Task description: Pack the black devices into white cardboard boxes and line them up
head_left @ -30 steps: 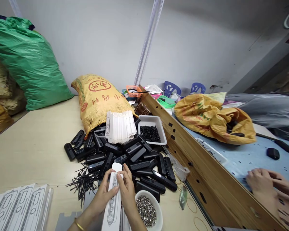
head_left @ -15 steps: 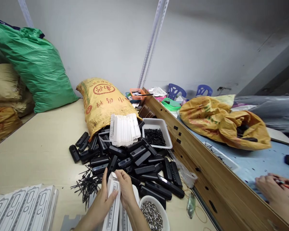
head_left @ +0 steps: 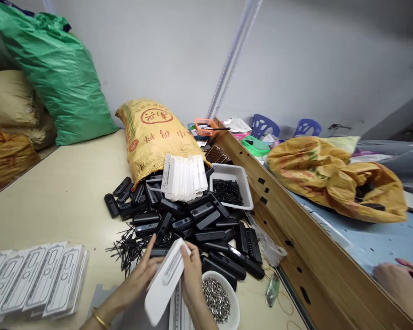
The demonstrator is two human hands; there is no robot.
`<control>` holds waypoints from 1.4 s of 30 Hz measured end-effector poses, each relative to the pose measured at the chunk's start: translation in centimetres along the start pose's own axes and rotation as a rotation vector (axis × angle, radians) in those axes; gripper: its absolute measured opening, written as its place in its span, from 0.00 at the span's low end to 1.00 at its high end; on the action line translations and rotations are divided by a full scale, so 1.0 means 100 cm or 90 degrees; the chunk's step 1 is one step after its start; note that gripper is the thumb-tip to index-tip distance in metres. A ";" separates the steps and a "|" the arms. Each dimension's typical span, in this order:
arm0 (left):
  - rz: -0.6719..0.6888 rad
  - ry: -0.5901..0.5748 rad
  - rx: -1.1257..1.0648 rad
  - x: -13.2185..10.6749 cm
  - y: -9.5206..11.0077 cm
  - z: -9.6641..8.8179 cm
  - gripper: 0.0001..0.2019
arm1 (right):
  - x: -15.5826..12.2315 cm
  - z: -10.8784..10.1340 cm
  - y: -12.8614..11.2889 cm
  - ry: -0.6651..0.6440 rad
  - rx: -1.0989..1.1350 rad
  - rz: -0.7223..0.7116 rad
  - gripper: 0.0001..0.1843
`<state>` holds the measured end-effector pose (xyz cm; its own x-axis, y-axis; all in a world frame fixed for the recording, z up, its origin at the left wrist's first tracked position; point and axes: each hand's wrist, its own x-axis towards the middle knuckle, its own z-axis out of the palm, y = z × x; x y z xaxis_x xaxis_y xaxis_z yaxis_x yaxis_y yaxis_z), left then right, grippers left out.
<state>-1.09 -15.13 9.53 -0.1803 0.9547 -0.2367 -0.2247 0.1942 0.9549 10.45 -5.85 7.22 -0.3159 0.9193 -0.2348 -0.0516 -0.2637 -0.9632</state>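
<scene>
White box (head_left: 165, 282) in right fingers (head_left: 193, 259), tabletop (head_left: 72, 197) spreading left, wooden divider (head_left: 278, 220) right.

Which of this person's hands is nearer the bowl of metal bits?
Right. The right hand holds the white box just left of the white bowl; the left hand is farther left, across the box.
</scene>
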 end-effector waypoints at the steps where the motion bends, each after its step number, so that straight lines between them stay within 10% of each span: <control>1: 0.061 -0.036 0.057 -0.006 -0.001 -0.001 0.33 | 0.004 0.001 0.002 0.000 0.008 0.012 0.17; 5: 0.256 0.028 0.206 -0.015 -0.008 -0.005 0.29 | 0.022 0.013 0.007 -0.203 -0.231 -0.088 0.17; 9: 0.121 0.345 0.130 -0.002 -0.022 -0.019 0.30 | 0.056 0.025 0.000 -0.333 -0.736 -0.429 0.11; 12: 0.102 0.396 0.158 0.009 -0.025 -0.029 0.31 | 0.084 0.033 -0.015 -0.421 -0.801 -0.539 0.17; 22: 0.068 0.293 0.510 0.010 -0.010 -0.033 0.32 | 0.072 0.012 -0.054 -0.032 -0.120 -0.149 0.28; 28: 0.040 0.305 0.670 0.011 0.001 -0.014 0.31 | 0.053 0.010 -0.069 0.093 -0.016 -0.147 0.24; 36: 0.071 0.315 0.647 0.017 0.009 -0.008 0.31 | 0.050 0.014 -0.072 0.044 -0.028 -0.131 0.24; 42: 0.110 0.312 0.693 0.018 0.008 -0.023 0.29 | 0.047 -0.014 -0.074 -0.286 -0.409 -0.202 0.19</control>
<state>-3.82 -13.82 9.48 -0.5250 0.8461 0.0919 0.7215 0.3852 0.5754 10.70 0.87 13.08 -0.7313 0.6821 0.0033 0.3036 0.3299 -0.8939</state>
